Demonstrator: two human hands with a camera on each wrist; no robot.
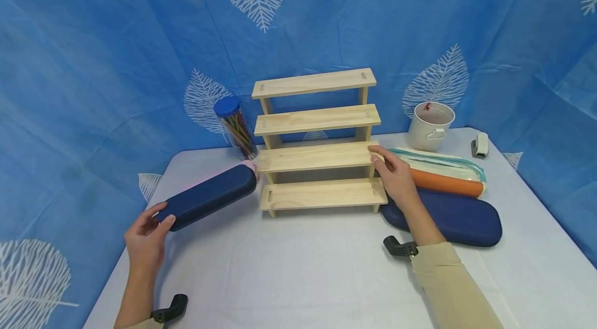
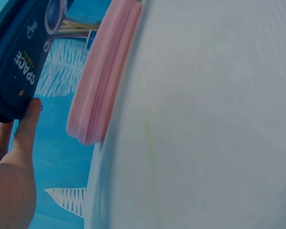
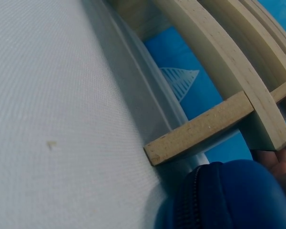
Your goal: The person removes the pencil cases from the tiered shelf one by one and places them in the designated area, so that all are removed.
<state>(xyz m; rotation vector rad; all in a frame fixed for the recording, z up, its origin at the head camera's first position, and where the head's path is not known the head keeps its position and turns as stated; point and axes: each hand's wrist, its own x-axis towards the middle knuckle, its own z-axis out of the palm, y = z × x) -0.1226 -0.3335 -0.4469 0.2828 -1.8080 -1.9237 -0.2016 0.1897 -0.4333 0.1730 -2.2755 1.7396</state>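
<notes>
My left hand [image 1: 146, 243] grips the near-left end of a navy pencil case [image 1: 210, 195], thumb on one side and fingers on the other. In the left wrist view, this case [image 2: 19, 67] shows "SPACE" lettering and is held above the table. A pink pencil case [image 2: 102, 76] lies beyond it, mostly hidden by the navy one in the head view. My right hand [image 1: 396, 179] holds the right end of a tier on a four-tier wooden shelf [image 1: 322, 157], the second tier from the bottom. In the right wrist view, only part of the fingers [image 3: 281, 164] shows behind the wood.
Right of the shelf lie another navy case [image 1: 459, 217], an orange case [image 1: 443, 182] and a pale pouch with teal trim [image 1: 438, 160]. A white pot [image 1: 429, 129] and a small stapler [image 1: 480, 145] stand behind. A blue-lidded jar of pencils [image 1: 238, 129] stands left.
</notes>
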